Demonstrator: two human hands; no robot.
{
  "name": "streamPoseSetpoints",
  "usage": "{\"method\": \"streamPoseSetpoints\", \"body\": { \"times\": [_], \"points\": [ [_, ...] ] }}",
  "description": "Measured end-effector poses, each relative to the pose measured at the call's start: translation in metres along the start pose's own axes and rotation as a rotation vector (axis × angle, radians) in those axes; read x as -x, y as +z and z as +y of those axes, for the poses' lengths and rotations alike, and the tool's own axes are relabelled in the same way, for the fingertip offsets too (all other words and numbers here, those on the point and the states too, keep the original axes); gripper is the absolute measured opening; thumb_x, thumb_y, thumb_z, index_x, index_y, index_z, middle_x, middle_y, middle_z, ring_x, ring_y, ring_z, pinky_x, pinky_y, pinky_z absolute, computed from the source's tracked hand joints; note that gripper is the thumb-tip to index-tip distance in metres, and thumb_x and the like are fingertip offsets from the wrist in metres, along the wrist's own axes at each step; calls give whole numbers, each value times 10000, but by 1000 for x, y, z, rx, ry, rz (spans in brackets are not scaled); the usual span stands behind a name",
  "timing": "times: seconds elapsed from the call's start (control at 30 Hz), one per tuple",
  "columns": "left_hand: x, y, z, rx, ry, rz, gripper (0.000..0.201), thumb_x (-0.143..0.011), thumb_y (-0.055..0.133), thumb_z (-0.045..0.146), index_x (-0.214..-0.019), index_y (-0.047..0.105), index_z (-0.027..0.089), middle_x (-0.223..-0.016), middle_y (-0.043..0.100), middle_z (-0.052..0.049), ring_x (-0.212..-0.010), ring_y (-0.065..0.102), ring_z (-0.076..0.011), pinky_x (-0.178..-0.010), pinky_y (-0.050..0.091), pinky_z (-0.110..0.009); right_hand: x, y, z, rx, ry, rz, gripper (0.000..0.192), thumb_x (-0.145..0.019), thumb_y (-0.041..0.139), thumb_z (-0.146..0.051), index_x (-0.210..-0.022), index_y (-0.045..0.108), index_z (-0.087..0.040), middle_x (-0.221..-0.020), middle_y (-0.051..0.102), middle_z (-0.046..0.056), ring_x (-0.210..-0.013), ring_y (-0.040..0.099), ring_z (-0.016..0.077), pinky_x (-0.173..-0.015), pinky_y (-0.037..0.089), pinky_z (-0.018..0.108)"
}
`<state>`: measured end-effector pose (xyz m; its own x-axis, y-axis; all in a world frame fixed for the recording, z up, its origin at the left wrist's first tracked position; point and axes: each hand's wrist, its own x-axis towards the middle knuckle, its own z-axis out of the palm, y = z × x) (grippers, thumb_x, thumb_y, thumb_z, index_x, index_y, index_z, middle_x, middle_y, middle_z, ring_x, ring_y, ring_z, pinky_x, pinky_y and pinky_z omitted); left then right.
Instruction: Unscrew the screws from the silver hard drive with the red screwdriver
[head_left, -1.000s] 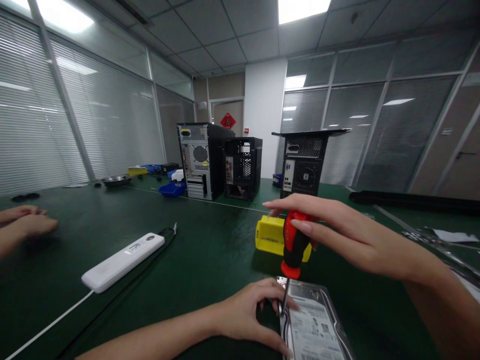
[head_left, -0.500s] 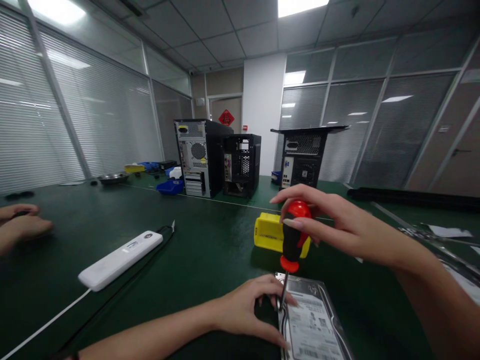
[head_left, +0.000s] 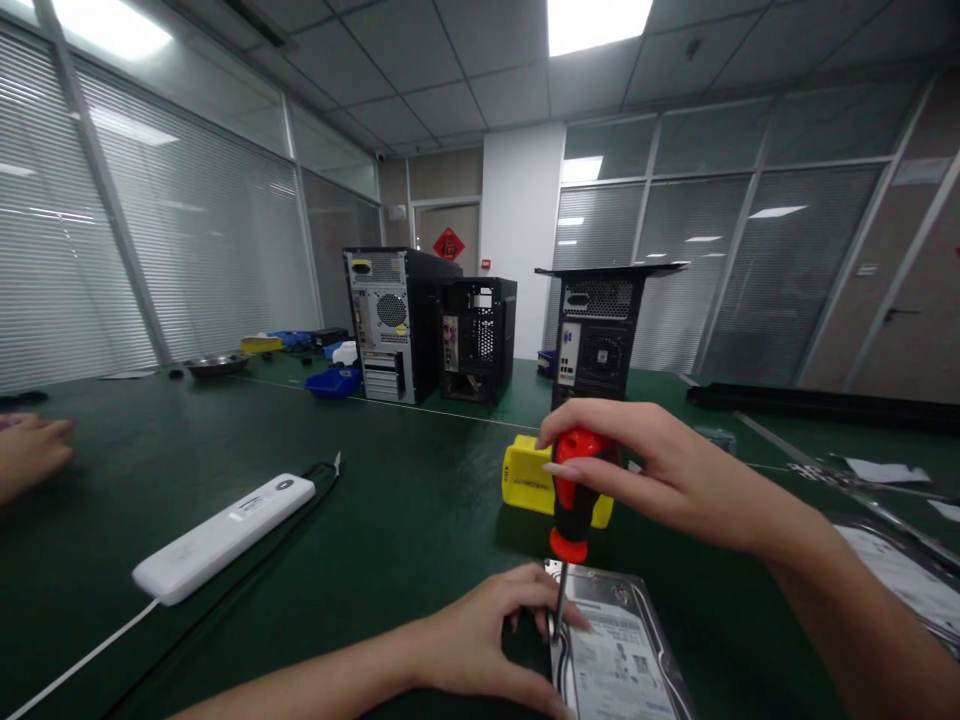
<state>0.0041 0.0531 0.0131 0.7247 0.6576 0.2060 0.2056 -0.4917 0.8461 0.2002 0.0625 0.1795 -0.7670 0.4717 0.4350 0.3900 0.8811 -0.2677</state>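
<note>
Covering the whole working surface is a dark green mat [head_left: 390, 500], crossed farther back by a thin pale line. Near the lower edge a hard drive [head_left: 622, 650] in a clear bag is laid flat on it. The drive's left side is steadied by the left hand [head_left: 480, 640], whose fingers are curled against that edge. A red and black screwdriver [head_left: 574, 505] is held nearly upright over the drive's near left corner, its handle pinched from above by the fingers of the right hand [head_left: 660, 470]; its tip is seen at the drive's left rim, though whether it sits in a screw cannot be told. Just behind the screwdriver a yellow box [head_left: 529, 480] is set on the mat. To the left, a white power strip [head_left: 225, 535] is laid with a black cable beside it. Another person's hand [head_left: 30, 455] is rested at the far left edge. Three computer cases [head_left: 480, 335] are stood upright farther back, with a blue tray [head_left: 334, 382] and a metal dish [head_left: 217, 363] to their left. The room is enclosed by glass partitions with shut blinds [head_left: 150, 240], and lit by ceiling panels [head_left: 596, 20].
</note>
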Motion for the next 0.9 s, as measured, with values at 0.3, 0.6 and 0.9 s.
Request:
{"method": "streamPoseSetpoints", "body": {
  "times": [0.3, 0.6, 0.9],
  "points": [
    [-1, 2, 2, -9, 18, 15, 590, -657, 777, 529, -1141, 640, 220, -1110, 551, -68, -911, 500, -189, -782, 434, -294, 9, -12, -5, 37, 14, -79, 282, -987, 361, -364, -1142, 567, -248, -993, 668, -14, -872, 618, 122, -772, 442, 243],
    [-2, 2, 5, 9, -3, 24, 592, -639, 791, 525, -1127, 650, 219, -1128, 557, -73, -922, 507, -196, -759, 440, -286, 9, -11, -8, 60, 99, -75, 323, -1001, 283, -413, -1135, 535, -263, -887, 671, -29, -764, 616, 122, -696, 425, 259],
    [-1, 1, 1, -20, 15, 13, 594, -655, 775, 533, -1143, 642, 220, -1134, 555, -75, -929, 505, -196, -787, 439, -295, 3, -6, -4, 118, 74, -4, 314, -945, 417, -479, -913, 576, -210, -690, 610, -30, -568, 523, 107, -570, 357, 238]
  ]
}}
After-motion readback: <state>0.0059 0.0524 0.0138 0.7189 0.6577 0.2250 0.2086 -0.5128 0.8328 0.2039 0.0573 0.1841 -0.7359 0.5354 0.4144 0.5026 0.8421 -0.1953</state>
